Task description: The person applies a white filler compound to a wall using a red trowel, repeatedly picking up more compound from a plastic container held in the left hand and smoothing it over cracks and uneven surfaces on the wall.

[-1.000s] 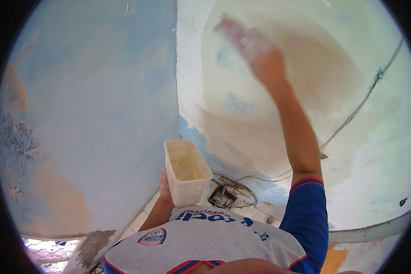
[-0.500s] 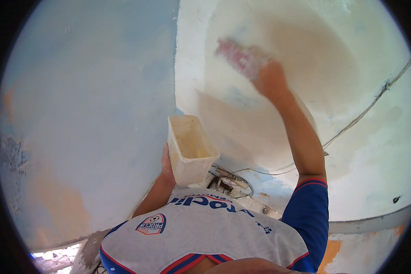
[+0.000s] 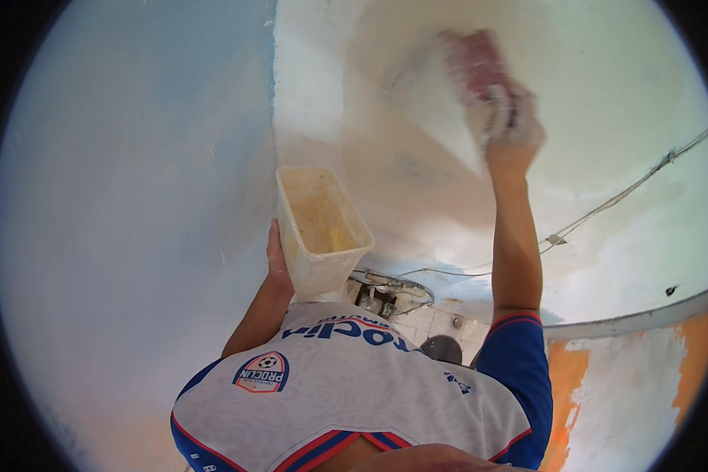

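My left hand [image 3: 276, 253] grips a rectangular, off-white plastic container [image 3: 322, 271] by its left side, in front of my chest. The tub tilts so that its open mouth shows, with pale residue and a yellowish patch inside. Raised at the upper right, my right hand [image 3: 518, 130] is closed round a flat reddish tool [image 3: 477, 64] smeared with white; motion blurs it, so its exact kind cannot be made out. The tool is at the patchy cream and white wall [image 3: 417, 118]; whether it touches is unclear. White residue coats my right fingers.
A bluish-grey wall [image 3: 141, 173] fills the left, meeting the pale wall at a corner line. Cables [image 3: 606, 204] run across the right side. Coiled wire [image 3: 405, 287] and tiles lie below the container. Peeling orange and white paint [image 3: 621, 393] shows at the lower right.
My right hand has swung to the right and up with the reddish tool, and its wrist has turned. The container has shifted slightly up and left in the view, still in my left hand.
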`<state>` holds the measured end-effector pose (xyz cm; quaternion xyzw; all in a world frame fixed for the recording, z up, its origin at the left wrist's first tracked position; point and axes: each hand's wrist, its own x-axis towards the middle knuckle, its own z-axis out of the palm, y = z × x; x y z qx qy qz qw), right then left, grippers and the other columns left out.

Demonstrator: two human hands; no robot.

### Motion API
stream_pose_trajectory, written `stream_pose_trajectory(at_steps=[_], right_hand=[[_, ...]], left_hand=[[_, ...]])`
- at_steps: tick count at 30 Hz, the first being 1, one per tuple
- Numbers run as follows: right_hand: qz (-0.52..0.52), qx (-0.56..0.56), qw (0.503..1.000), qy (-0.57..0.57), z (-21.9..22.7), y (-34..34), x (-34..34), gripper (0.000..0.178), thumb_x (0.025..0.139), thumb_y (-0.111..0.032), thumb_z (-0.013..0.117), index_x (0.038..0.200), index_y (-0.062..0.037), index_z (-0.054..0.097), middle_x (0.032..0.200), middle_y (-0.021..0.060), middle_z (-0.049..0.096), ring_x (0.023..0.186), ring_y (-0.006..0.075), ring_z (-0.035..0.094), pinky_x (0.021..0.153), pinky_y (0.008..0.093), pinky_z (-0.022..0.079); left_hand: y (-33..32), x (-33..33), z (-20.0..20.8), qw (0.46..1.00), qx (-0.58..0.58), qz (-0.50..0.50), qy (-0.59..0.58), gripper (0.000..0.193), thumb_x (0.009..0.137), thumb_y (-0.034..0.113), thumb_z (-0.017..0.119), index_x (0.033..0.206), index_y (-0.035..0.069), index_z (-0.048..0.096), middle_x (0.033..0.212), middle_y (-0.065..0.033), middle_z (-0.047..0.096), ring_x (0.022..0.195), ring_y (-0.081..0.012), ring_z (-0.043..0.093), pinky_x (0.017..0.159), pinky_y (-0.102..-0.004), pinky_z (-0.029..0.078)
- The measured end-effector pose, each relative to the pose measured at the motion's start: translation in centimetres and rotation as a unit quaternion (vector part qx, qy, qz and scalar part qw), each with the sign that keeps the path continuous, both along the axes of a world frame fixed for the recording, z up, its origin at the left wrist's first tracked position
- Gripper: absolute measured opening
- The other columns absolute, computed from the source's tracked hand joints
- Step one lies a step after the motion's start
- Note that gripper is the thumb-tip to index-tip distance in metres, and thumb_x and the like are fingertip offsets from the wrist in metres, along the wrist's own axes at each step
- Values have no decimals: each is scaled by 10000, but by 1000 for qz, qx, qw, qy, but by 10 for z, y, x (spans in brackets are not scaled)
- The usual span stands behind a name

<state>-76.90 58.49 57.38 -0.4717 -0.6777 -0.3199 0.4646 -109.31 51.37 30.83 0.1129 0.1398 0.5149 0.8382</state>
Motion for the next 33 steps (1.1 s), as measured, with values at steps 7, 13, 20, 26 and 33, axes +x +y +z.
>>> stream_pose_trajectory(at_steps=[7, 13, 20, 26, 33], right_hand=[[77, -86, 986, -123, -54, 125, -120, 115, 968, -73, 670, 1069, -46, 719, 898, 92, 729, 532, 150, 596, 524, 280, 482], [147, 60, 928, 337, 25, 100, -102, 152, 1001, -78, 593, 1097, 1, 681, 964, 75, 748, 579, 85, 597, 515, 260, 482], [49, -132, 990, 24, 39, 90, -54, 160, 990, -105, 620, 1101, -63, 728, 896, 87, 738, 568, 131, 592, 539, 299, 478], [42, -75, 976, 202, 69, 44, -37, 126, 969, -67, 636, 1057, -8, 705, 820, 87, 729, 592, 107, 618, 549, 280, 499], [-18, 6, 997, 75, 171, 42, -17, 222, 937, -41, 652, 1152, -35, 706, 865, 110, 734, 654, 168, 662, 614, 311, 526]], left_hand=[[164, -137, -13, 1000, -1, -27, 3, 712, 1056, 609, 300, 1558, 113, 391, 1504, -138, 510, 1345, -316, 530, 1132, -456, 434], [169, -130, 18, 999, 43, -1, -10, 693, 1061, 598, 307, 1547, 114, 404, 1500, -138, 513, 1341, -310, 535, 1123, -454, 443], [148, -105, 42, 999, 11, -26, 16, 691, 1059, 602, 309, 1541, 116, 411, 1492, -135, 518, 1329, -309, 543, 1117, -455, 447], [121, -99, 60, 999, -5, -25, 37, 702, 1053, 613, 314, 1541, 117, 412, 1490, -133, 520, 1325, -310, 545, 1112, -461, 452], [111, -95, 95, 999, 14, -42, 9, 712, 1048, 620, 322, 1544, 116, 408, 1493, -136, 518, 1318, -317, 552, 1110, -465, 454]])
